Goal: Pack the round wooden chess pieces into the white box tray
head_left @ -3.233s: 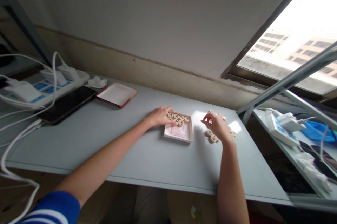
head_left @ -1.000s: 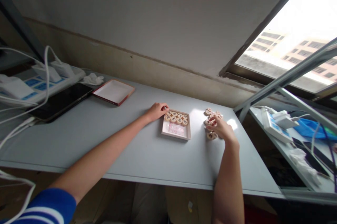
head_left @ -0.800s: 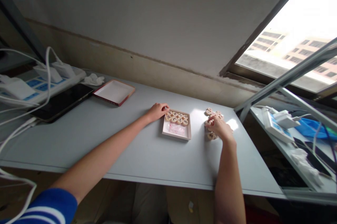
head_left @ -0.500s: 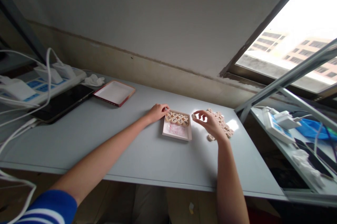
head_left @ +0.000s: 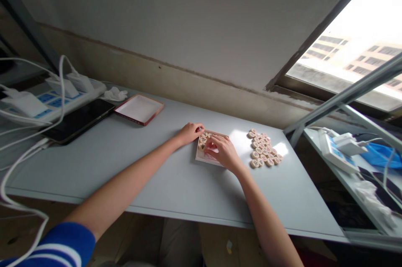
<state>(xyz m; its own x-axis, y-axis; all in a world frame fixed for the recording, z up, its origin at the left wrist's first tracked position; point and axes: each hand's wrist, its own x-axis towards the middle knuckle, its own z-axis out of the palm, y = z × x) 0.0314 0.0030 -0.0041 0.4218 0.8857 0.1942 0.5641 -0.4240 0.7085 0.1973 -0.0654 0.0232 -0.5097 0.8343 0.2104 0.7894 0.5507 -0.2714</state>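
Note:
A shallow open box (head_left: 201,159) lies on the table with round wooden Chinese chess pieces (head_left: 204,139) in rows at its far side. A clear plastic bag with something pinkish shows in its near part. My left hand (head_left: 190,133) grips the box's far left corner with bent fingers. Over the box, my right hand (head_left: 222,150) is closed in a pinch, fingertips down at the second row; the chess piece in it is mostly hidden by the fingers. Right of the box, several more loose chess pieces (head_left: 262,152) lie in a flat cluster.
The box lid (head_left: 140,109) lies upturned at the back left. Beside it are a crumpled white item (head_left: 115,93), a black tablet-like device (head_left: 80,120) and a power strip (head_left: 53,101) with white chargers and cables. A metal frame (head_left: 333,108) stands at the right.
My right hand has moved left from beside the pieces to over the box, carrying a chess piece. My left hand stays at the box corner. The view has shifted slightly.

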